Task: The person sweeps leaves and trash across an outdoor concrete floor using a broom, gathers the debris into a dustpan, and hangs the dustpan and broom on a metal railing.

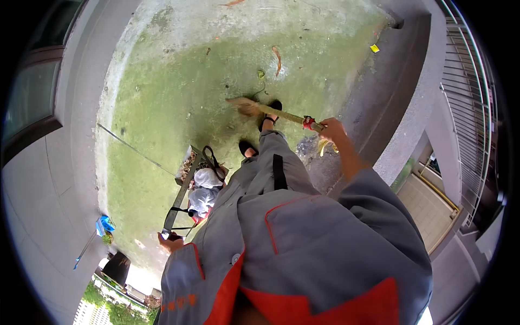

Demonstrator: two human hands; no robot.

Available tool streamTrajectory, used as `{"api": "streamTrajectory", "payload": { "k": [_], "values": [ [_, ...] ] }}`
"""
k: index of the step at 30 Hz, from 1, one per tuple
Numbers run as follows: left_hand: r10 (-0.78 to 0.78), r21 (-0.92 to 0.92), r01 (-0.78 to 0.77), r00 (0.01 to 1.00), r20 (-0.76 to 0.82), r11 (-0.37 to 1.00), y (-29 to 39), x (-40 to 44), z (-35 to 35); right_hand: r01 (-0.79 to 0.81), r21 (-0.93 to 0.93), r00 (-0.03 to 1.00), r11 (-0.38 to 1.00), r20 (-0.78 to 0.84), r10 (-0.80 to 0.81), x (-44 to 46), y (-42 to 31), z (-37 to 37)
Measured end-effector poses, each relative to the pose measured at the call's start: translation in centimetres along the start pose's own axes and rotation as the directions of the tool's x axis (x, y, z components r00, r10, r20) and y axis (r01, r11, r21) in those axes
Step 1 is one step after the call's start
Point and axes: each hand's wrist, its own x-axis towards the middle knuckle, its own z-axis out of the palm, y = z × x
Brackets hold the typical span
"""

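Basically, left hand grasps grey, long-handled dustpan holding dry brown debris; right hand clenches brown-bristled, stick-handled broom right of dustpan; crumpled whitish plastic bags beside dustpan.

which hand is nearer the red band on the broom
Right. The right hand grips the broom beside the red band; the left hand is far across, at the dustpan handle.
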Motion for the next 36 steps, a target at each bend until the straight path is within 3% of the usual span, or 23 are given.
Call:
{"api": "streamTrajectory", "payload": {
  "k": [1,2,4,6,7,8,10,12,13,14,15,16,20,24,28,30,32,33,35,36],
  "values": [
    [0.061,0.046,-0.062,0.998,0.032,0.997,-0.3,-1.4,0.3,-0.015,-0.055,0.994,0.998,-0.107,0.010,1.2,0.3,-1.8],
    [0.178,0.062,-0.175,0.983,-0.034,0.983,-0.6,-3.1,1.8,-0.065,-0.039,0.979,0.997,-0.198,0.056,4.4,0.4,-3.9],
    [0.135,-0.107,-0.144,0.987,-0.084,0.984,-1.2,-4.4,2.6,-0.119,-0.039,0.983,0.992,-0.147,0.113,7.0,-2.2,-8.4],
    [0.069,-0.137,-0.077,0.996,-0.061,0.988,-1.5,-3.9,2.1,-0.097,0.047,0.908,0.994,-0.404,0.108,9.3,-3.6,-8.7],
    [0.127,-0.128,-0.139,0.987,-0.094,0.982,-1.9,-3.2,1.9,-0.069,0.096,0.904,0.993,-0.414,0.103,9.3,-4.2,-9.5],
    [0.120,-0.139,-0.132,0.989,-0.091,0.982,-2.1,-2.5,1.5,-0.061,0.096,0.907,0.994,-0.410,0.095,8.6,-5.0,-9.7],
    [0.084,-0.171,-0.093,0.995,-0.063,0.981,-2.6,-0.1,0.4,0.116,0.131,0.928,0.985,-0.369,-0.060,6.3,-5.4,-8.7],
    [0.048,-0.187,-0.047,0.999,0.002,0.981,-2.8,4.6,-1.9,0.197,0.226,0.962,0.954,-0.234,-0.143,3.6,-8.0,-6.3],
    [0.036,-0.185,-0.022,0.997,0.073,0.982,-3.0,9.5,-4.3,0.299,0.137,0.939,0.944,-0.219,-0.265,4.1,-8.3,-3.1],
    [0.055,-0.150,-0.002,0.935,0.351,0.989,-4.0,17.8,-8.1,0.269,0.244,0.963,0.932,-0.084,-0.256,2.3,-10.8,-1.2],
    [0.022,-0.197,-0.001,0.994,0.103,0.980,-3.5,13.8,-6.1,0.277,0.231,0.960,0.933,-0.035,-0.276,1.2,-13.1,1.3],
    [0.017,-0.242,-0.013,1.000,0.015,0.970,-2.9,8.5,-3.1,0.356,0.112,0.934,0.928,-0.026,-0.355,1.5,-14.3,4.7],
    [0.033,-0.317,-0.064,0.994,-0.103,0.946,-2.4,1.7,-1.6,0.487,0.021,0.872,0.873,0.036,-0.488,3.7,-18.9,7.6],
    [0.027,-0.343,-0.085,0.985,-0.170,0.935,-0.8,-0.2,-2.0,0.074,0.251,0.997,0.965,-0.003,-0.075,7.4,-17.7,2.1],
    [-0.017,-0.377,-0.056,0.982,-0.187,0.924,-0.1,-1.6,-0.1,0.053,0.196,0.928,0.979,-0.372,0.025,9.4,-15.9,-4.8],
    [-0.045,-0.395,-0.037,0.979,-0.197,0.918,0.3,-2.8,1.2,0.074,0.136,0.887,0.988,-0.463,-0.003,9.2,-15.6,-7.7],
    [-0.055,-0.430,-0.046,0.974,-0.220,0.901,0.2,-4.5,3.1,0.130,0.344,0.923,0.930,-0.384,0.013,5.7,-16.6,-11.4],
    [0.014,-0.417,-0.111,0.973,-0.230,0.902,0.2,-6.2,4.1,0.141,0.335,0.925,0.932,-0.380,-0.003,4.5,-17.5,-12.2],
    [0.038,-0.435,-0.152,0.965,-0.261,0.887,0.0,-9.5,6.4,0.242,0.475,0.965,0.846,-0.206,-0.160,3.1,-18.6,-13.6],
    [0.048,-0.449,-0.167,0.963,-0.264,0.878,-0.1,-10.4,7.4,0.207,0.547,0.977,0.811,-0.075,-0.198,3.4,-19.6,-12.8]
  ]
}}
